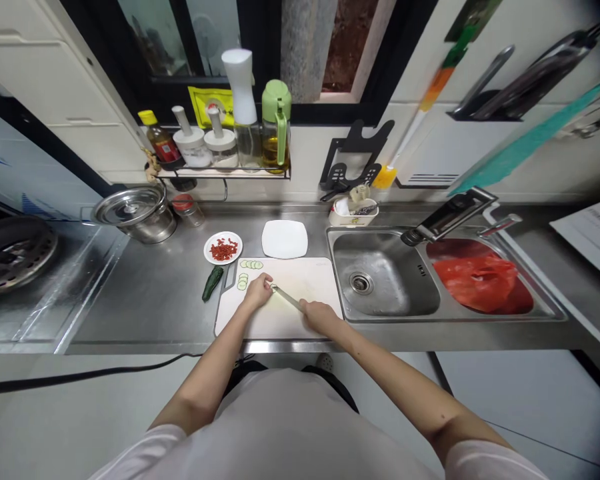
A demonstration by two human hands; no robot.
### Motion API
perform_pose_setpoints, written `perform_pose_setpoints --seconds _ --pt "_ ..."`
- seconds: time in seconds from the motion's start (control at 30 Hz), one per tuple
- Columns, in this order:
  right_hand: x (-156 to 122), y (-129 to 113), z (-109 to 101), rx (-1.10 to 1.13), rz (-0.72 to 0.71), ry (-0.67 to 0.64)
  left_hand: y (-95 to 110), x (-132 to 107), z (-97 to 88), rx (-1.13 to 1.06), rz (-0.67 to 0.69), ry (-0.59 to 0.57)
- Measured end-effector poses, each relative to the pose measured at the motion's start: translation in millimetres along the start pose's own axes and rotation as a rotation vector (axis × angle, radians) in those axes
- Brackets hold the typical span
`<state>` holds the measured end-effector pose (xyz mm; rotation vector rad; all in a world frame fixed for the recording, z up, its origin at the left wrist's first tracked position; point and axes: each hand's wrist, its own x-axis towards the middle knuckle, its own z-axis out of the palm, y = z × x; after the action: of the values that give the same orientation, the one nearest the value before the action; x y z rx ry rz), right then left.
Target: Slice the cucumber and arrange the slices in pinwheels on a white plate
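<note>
My right hand [321,316] is wrapped round the handle of a knife [289,299], its blade slanting up and left over the white cutting board [280,327]. At the blade's tip, my left hand [258,291] has its fingers closed at a small pale cucumber slice [273,287], partly hidden by fingers and blade. Several overlapping cucumber slices [251,265] lie in a row at the board's upper left, with a second short row [243,281] below them. A dark green cucumber piece [213,283] rests on the counter left of the board.
A plate of chopped red pieces [207,251] and a white plate [285,239] sit behind the board. The sink [390,280] adjoins on the right, with a red plastic bag [480,280] in its second basin. A lidded pot [153,223] stands back left, below a condiment shelf [235,173].
</note>
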<state>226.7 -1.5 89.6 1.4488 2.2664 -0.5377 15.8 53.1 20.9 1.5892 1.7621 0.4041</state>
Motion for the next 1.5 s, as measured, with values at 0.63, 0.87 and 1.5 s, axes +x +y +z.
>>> perform_pose_setpoints --seconds 0.63,0.87,1.5 --pt "3.1 -6.3 -9.8 0.040 0.028 -0.030 3.7 5.7 -6.7 0.002 -0.057 -0.010" --pt "2.6 -9.1 -12.8 0.037 0.021 -0.012 6.9 8.2 -6.7 0.013 -0.084 -0.010" --pt "-22.4 3.8 1.3 0.149 0.223 0.102 7.8 -0.9 -4.3 -0.017 -0.109 0.092"
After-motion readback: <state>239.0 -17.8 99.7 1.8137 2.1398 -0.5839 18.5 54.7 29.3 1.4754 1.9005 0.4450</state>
